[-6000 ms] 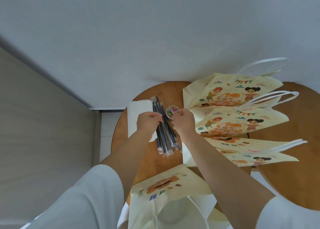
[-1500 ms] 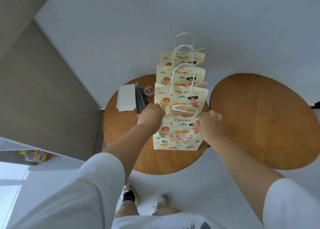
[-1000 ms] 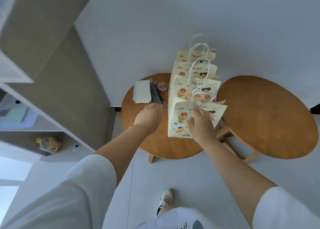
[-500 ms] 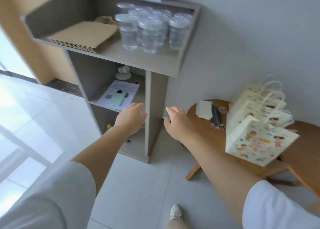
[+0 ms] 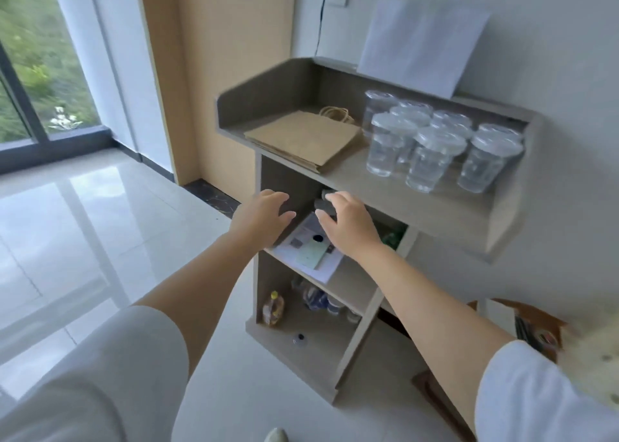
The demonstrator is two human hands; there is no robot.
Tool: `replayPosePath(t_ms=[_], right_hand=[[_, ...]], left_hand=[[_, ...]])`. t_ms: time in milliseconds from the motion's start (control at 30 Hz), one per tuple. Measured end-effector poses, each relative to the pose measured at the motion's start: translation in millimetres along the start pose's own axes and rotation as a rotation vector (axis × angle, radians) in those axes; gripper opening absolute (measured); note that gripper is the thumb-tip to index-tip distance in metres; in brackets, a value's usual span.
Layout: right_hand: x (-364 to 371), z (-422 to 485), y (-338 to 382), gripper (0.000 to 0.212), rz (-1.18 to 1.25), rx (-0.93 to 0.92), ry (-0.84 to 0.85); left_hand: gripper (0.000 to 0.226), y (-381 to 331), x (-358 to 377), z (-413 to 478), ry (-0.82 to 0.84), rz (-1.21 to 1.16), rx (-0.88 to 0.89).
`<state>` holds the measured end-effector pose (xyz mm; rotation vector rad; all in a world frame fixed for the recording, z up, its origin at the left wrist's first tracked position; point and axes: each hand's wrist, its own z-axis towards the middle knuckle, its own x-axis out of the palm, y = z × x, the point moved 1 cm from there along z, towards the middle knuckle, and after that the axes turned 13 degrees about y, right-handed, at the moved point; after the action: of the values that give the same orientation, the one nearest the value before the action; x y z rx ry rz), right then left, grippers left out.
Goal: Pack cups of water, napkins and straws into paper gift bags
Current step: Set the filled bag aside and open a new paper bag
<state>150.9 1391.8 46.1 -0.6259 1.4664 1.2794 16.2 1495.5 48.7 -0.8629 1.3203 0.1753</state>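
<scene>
Several clear lidded cups of water (image 5: 432, 143) stand grouped on the right half of the grey shelf unit's top (image 5: 378, 187). My left hand (image 5: 259, 215) and my right hand (image 5: 348, 222) both reach forward with relaxed, spread fingers, empty, just below the front edge of that top shelf and left of the cups. At the far right edge, a corner of the wooden table (image 5: 542, 324) shows with dark straws (image 5: 522, 329) and a blurred yellow gift bag (image 5: 593, 354).
A stack of flat brown paper bags (image 5: 304, 138) lies on the shelf top, left of the cups. White sheets (image 5: 422, 43) lean on the wall behind. Papers and a green phone (image 5: 311, 252) lie on the middle shelf; bottles stand on the lowest one. Glossy tiled floor spreads left.
I have turned further from the table toward the shelf unit. Both empty hands have risen and moved closer to the top shelf with the cups. The gift bags have slid almost out of view.
</scene>
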Motion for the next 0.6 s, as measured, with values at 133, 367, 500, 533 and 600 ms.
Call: replayPosePath(t_ms=[133,367,500,533,600], right_hand=[[-14.5,83.0,-5.0,0.047,0.050,0.025,-0.083],[-30.2,176.3,-23.4,0.085,-0.040,0.246,0.258],[-30.3,192.4,-31.6,0.072,-0.148,0.272,0.297],[-31.9,192.5,-32.2,0.069,-0.168,0.273,0.293],[-34.0,191.1,-31.2,0.062,-0.167,0.265,0.297]], left_hand=[[0.046,21.7,-27.0,64.7,-0.004,-0.031,0.010],[0.040,35.6,-43.8,149.8,0.027,-0.048,0.067],[0.029,46.7,-49.7,171.0,0.065,-0.089,0.051],[0.028,49.8,-51.5,173.8,0.069,-0.094,0.045],[0.030,57.4,-53.9,177.5,0.099,-0.101,0.044]])
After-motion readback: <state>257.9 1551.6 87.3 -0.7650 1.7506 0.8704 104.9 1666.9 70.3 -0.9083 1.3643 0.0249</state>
